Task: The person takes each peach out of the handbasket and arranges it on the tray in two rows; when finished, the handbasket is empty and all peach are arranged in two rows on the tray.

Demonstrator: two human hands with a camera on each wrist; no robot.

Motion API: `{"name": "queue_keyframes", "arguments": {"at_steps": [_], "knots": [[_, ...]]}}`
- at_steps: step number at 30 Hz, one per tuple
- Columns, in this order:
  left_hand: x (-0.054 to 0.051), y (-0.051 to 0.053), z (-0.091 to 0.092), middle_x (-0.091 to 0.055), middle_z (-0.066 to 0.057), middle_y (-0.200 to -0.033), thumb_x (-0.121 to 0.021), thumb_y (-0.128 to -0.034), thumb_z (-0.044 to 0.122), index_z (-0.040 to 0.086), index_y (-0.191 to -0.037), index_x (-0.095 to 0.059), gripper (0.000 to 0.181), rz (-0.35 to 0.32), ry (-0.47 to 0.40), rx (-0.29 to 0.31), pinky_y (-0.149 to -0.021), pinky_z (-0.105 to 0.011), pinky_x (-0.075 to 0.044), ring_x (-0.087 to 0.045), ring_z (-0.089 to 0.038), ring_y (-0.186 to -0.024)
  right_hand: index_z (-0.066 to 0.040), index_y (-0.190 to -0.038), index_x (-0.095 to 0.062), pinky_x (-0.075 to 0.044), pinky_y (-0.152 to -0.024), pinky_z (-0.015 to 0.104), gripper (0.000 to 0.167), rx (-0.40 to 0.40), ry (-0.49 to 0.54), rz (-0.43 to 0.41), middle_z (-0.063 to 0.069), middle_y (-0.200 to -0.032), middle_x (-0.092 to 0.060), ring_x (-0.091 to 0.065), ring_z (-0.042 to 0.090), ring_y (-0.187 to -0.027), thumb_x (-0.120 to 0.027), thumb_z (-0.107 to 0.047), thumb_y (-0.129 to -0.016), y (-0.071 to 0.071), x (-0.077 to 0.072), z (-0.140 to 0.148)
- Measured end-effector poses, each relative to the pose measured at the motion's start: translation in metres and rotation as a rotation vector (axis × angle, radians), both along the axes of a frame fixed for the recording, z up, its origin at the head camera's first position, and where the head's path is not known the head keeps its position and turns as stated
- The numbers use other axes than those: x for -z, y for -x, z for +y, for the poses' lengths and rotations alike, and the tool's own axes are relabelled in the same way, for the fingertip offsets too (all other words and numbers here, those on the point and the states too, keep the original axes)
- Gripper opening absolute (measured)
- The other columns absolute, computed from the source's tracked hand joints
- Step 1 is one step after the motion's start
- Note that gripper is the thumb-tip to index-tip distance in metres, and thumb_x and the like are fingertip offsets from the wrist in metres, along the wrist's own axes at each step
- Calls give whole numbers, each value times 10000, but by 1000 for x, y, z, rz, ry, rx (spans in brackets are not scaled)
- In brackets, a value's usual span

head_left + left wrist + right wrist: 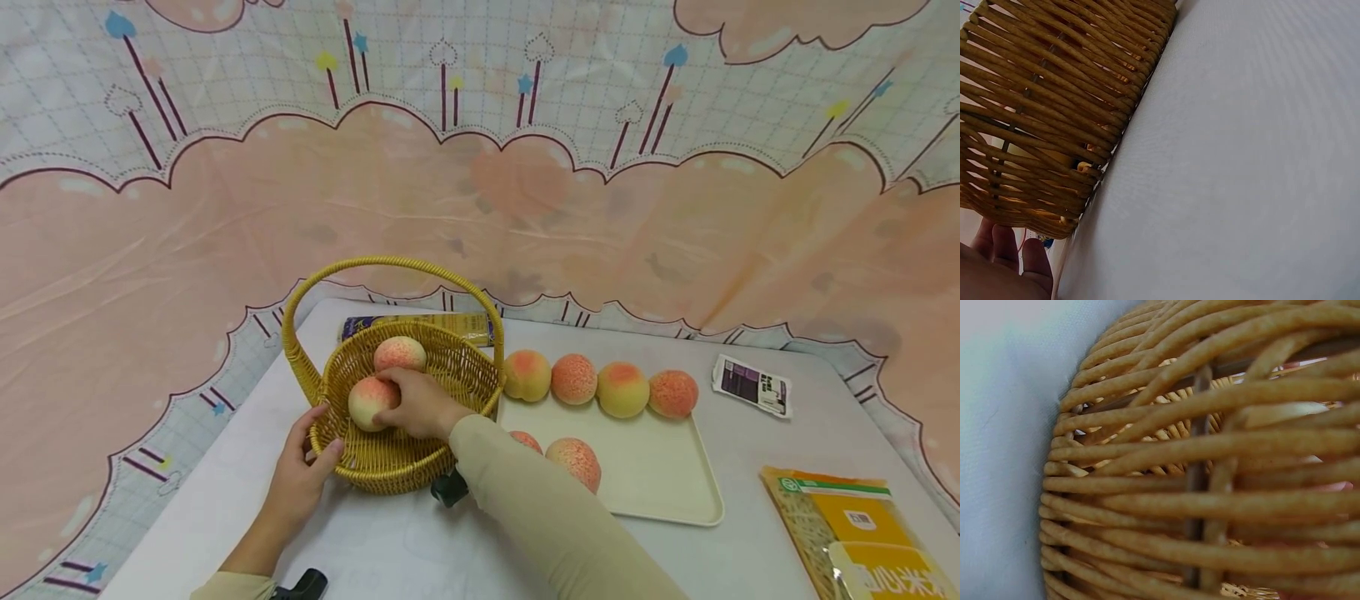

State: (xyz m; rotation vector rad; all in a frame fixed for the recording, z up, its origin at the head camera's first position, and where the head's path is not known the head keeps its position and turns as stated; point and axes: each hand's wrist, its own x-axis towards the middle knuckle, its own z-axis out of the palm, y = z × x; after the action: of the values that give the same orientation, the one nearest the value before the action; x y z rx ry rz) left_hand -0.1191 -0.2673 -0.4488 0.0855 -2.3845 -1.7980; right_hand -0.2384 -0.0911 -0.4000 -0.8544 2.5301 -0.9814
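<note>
My right hand (418, 403) reaches over the rim of a yellow wicker basket (390, 479) and grips a pink-and-cream peach (367, 402) inside it. Just behind that fruit lies a second peach (401, 353). At the basket's left side, my left hand (296, 467) holds the edge, its thumb at the rim; the left wrist view shows its fingers (1005, 247) against the woven wall (1054, 94). Close weave (1241, 450) fills most of the right wrist view, so the right hand cannot be made out there.
Right of the basket, a cream tray (660, 479) bears several peaches (573, 379), some partly behind the right sleeve. A yellow food bag (855, 533) lies at the near right, a small white-and-dark packet (752, 386) farther back. Behind the basket is a blue-and-yellow package (465, 327).
</note>
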Motion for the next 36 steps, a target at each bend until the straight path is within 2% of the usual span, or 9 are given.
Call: {"name": "queue_keyframes", "arguments": {"at_steps": [4, 12, 19, 25, 31, 36], "knots": [[0, 0, 0, -268, -278, -1516, -503, -1050, 106, 15, -1548, -211, 584, 4, -5, 2, -813, -137, -458, -440, -116, -1162, -135, -1428, -534, -391, -1043, 272, 598, -8, -6, 16, -1, -1388, -565, -523, 125, -1240, -781, -247, -894, -1, 0, 0], [0, -2, 1, -342, -296, -1429, -506, -1044, 101, 1, -1537, -226, 576, 23, -11, -3, -779, -163, -473, -479, 2, -1045, -116, -1408, -537, -392, -1036, 262, 567, -13, -2, 31, 17, -1372, -571, -528, 138, -1233, -766, -199, -896, -3, -2, 3], [0, -3, 2, -334, -295, -1431, -505, -1044, 94, -8, -1533, -230, 570, 40, 0, -8, -785, -147, -462, -457, 24, -1052, -78, -1408, -530, -394, -1037, 270, 563, -9, 36, 0, 48, -1373, -567, -527, 153, -1233, -755, -152, -897, -3, -4, 5], [-1, -2, 2, -313, -284, -1455, -503, -1050, 110, 9, -1544, -218, 579, 18, -4, -6, -792, -150, -466, -459, 6, -1064, -114, -1489, -466, -386, -1052, 298, 716, -18, 12, -23, 25, -1451, -517, -511, 151, -1260, -798, -268, -873, -3, -3, 6], [-2, -1, 2, -293, -275, -1487, -508, -1051, 122, 23, -1547, -216, 584, -1, -7, -5, -799, -157, -471, -456, -7, -1081, -143, -1447, -521, -407, -1021, 292, 661, -25, -37, -4, 3, -1378, -573, -546, 128, -1186, -792, -339, -877, -4, -5, 6], [-2, -1, 1, -281, -274, -1507, -513, -1047, 114, 17, -1543, -225, 582, -4, 4, -12, -797, -154, -468, -450, -25, -1099, -131, -1428, -536, -412, -1009, 279, 650, -45, -5, 31, -2, -1366, -577, -548, 122, -1173, -808, -305, -864, -5, -9, 8]]}}
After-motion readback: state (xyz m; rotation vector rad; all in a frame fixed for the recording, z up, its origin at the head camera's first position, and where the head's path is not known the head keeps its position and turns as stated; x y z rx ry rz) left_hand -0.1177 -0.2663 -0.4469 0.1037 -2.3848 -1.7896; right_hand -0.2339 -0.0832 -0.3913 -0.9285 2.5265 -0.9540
